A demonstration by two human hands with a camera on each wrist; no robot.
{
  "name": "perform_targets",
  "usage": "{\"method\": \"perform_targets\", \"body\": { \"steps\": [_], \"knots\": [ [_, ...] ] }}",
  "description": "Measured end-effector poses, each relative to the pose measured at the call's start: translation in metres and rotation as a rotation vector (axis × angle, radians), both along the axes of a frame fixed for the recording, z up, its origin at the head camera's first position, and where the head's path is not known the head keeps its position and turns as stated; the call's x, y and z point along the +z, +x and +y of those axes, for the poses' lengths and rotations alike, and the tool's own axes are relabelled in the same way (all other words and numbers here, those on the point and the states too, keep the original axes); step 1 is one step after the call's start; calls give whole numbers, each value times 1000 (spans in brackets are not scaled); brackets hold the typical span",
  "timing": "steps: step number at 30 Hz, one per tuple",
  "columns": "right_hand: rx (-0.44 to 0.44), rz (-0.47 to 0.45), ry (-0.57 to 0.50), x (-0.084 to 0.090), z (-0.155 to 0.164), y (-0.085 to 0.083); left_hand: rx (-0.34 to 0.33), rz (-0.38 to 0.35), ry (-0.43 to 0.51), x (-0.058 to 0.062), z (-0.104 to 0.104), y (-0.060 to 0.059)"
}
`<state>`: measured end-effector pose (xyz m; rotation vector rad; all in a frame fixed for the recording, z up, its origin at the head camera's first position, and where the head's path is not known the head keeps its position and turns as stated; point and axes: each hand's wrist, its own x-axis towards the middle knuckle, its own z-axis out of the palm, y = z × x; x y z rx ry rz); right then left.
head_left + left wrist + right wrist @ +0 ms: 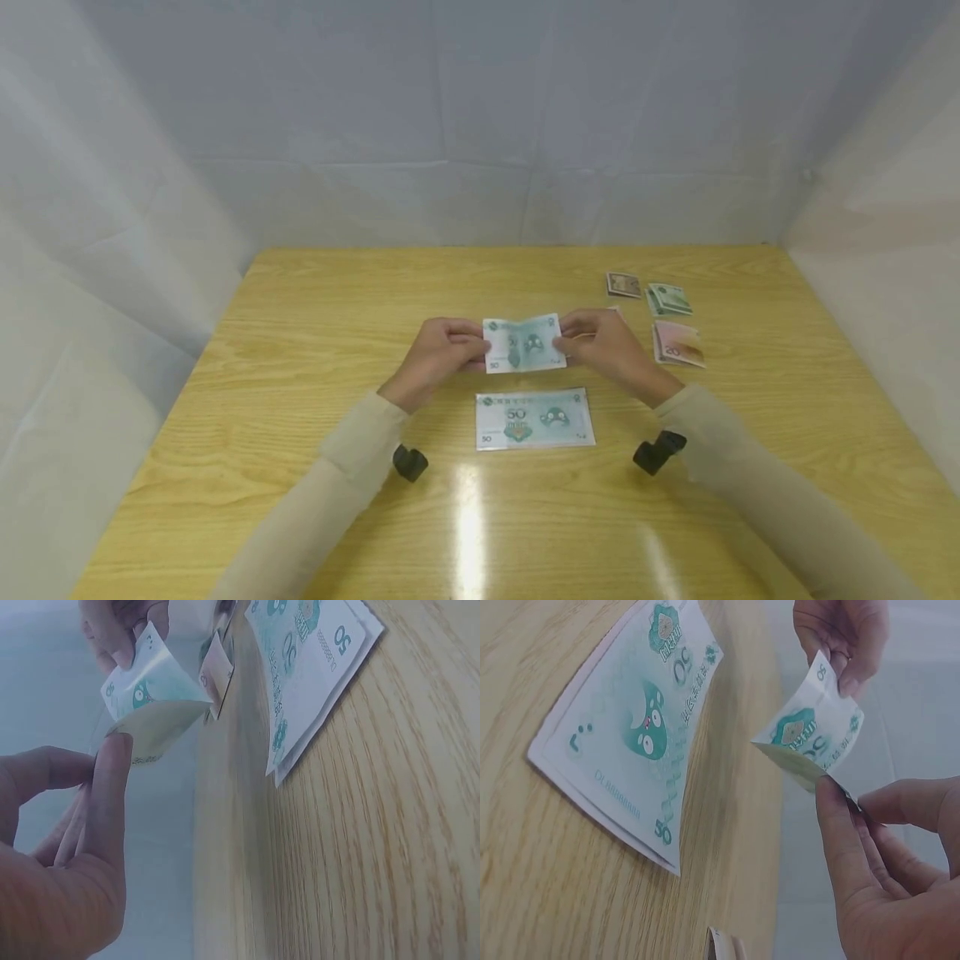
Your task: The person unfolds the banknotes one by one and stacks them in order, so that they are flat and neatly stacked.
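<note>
A person in pale beige sleeves holds a small green paper 50 note (524, 342) in the air above the middle of a light wooden table (300, 333), 1 end in each hand. The left hand (437, 354) pinches the note's left end between thumb and curled fingers, and the right hand (603, 343) pinches its right end the same way. In the wrist views the held note bows between the 2 grips, its printed face with the cartoon figure and the 50 turned up, and it is clear of the table.

Just nearer the person, a flat green paper 50 note (534, 418) lies face up on the wood, directly below the held note and apart from it. The right wrist view shows a second sheet's edge under it, so this is a small stack of at least 2.

To the right, well apart from the hands, lie 3 more lots of paper money: a small brownish folded note (623, 285) farthest back, a green folded bundle of notes (668, 299) just beside it, and a pinkish 20 note pile (678, 343) nearer, close to the right hand.

A black wrist camera mount (409, 462) sits under the left forearm and another black mount (658, 451) under the right
</note>
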<state>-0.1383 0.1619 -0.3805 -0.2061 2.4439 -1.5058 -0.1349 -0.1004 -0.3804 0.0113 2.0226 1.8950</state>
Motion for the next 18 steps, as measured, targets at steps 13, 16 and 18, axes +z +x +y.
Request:
{"method": "perform_targets", "body": {
  "steps": [13,16,18],
  "knots": [
    [7,-1,-25,-3,14,2,8,-27,-23,-4,-6,1],
    [-1,10,25,-4,17,2,3,-35,-23,-4,-7,2],
    [-9,10,55,-5,19,2,-3,-36,-24,-4,-8,3]
  ]
}}
